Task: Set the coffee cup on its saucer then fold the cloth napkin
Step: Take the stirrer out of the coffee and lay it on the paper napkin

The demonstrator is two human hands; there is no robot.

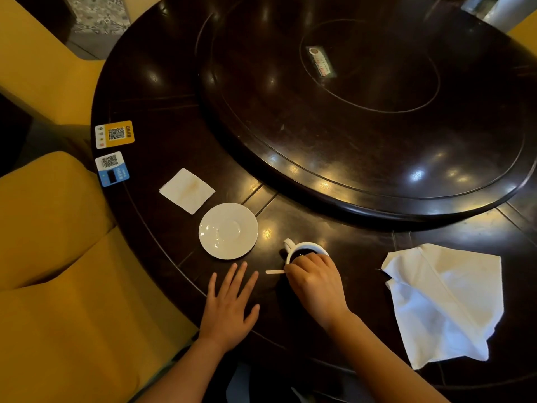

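A white coffee cup point(299, 249) with dark coffee stands on the dark table, its handle pointing left. My right hand point(315, 283) covers the near side of the cup with curled fingers and pinches a small white stir stick point(274, 271) that pokes out to the left. The empty white saucer point(228, 230) lies just left of the cup, apart from it. My left hand point(229, 306) rests flat on the table with fingers spread, below the saucer. The white cloth napkin point(444, 301) lies rumpled and unfolded to the right.
A large dark lazy Susan point(363, 112) fills the table's middle. A folded paper napkin point(187, 189) lies up-left of the saucer. Two QR code stickers point(114, 151) sit at the table's left edge. Yellow upholstered seats point(58, 257) stand to the left.
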